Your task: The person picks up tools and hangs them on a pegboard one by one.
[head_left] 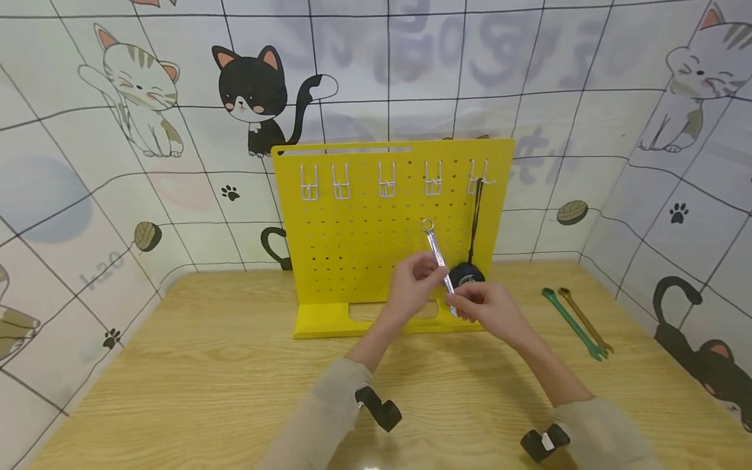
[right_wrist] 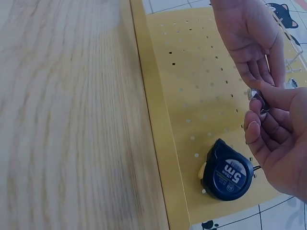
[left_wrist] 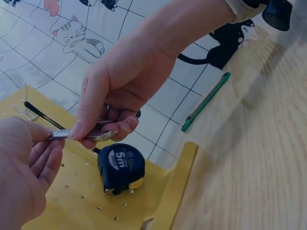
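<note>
Pale sleeves (head_left: 320,421), each with a small black device (head_left: 376,406) strapped at the wrist, reach in from the bottom edge of the head view. Beyond them, the left hand (head_left: 409,287) pinches the shank of a silver wrench (head_left: 434,244) between thumb and curled fingers, while the right hand (head_left: 496,312) grips its lower end, fingers bent round it. The wrench is held tilted, ring end up, in front of a yellow pegboard (head_left: 329,228). White hooks (head_left: 386,181) line the upper part of the board; from the rightmost, a dark cord (head_left: 474,222) carries a black tape measure (head_left: 467,271) (its label reads 5m in the wrist views). In the head view, the right hand stands before the tape measure's lower edge, and the left covers part of the board. To the right, a green wrench (head_left: 571,320) and a gold wrench (head_left: 583,316) lie side by side on the wooden table (head_left: 205,365).
</note>
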A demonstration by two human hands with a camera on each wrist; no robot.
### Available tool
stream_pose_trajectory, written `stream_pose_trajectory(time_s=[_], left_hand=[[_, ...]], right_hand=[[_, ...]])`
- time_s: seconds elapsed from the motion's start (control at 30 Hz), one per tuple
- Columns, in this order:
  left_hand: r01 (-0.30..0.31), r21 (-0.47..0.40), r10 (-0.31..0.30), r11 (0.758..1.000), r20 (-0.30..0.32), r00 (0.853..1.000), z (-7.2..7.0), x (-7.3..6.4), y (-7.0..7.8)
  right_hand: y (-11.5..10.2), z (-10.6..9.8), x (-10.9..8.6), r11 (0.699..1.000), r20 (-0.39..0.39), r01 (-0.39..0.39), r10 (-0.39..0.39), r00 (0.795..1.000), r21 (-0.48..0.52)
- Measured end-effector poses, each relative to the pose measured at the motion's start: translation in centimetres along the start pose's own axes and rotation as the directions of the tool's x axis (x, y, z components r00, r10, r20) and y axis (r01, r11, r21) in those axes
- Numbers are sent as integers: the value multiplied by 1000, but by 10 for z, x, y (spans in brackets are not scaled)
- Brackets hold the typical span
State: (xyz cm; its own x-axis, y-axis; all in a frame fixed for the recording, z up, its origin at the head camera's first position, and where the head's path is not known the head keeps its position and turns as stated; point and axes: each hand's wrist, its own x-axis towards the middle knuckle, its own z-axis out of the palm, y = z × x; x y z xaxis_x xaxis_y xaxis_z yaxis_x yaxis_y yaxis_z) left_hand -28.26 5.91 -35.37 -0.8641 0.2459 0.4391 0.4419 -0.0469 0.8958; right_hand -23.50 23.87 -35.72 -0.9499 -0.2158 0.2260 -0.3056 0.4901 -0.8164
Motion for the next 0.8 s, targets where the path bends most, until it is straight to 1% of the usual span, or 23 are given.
stream_pose_trajectory(time_s=[0.1,0.27,0.4,0.57,0.8], left_hand=[[-12,19,12,1000,9,1000,-5,4,3],[-35,35,34,999,40,999,-12,9,10],[-47,69,44,997,44,998,-13,15,16],[-80,104,76,991,45,996,-14,22,26],[-105,132,99,986,53,994,-16,32,36]], right_hand=[[-3,3,3,1000,-25,4,-4,1000,26],[-5,8,9,998,-69,32,-27,997,62],[-6,10,14,994,-105,50,-40,994,101],[-8,12,20,985,-150,75,-52,987,155],[-16,12,28,977,-176,68,-32,984,202]])
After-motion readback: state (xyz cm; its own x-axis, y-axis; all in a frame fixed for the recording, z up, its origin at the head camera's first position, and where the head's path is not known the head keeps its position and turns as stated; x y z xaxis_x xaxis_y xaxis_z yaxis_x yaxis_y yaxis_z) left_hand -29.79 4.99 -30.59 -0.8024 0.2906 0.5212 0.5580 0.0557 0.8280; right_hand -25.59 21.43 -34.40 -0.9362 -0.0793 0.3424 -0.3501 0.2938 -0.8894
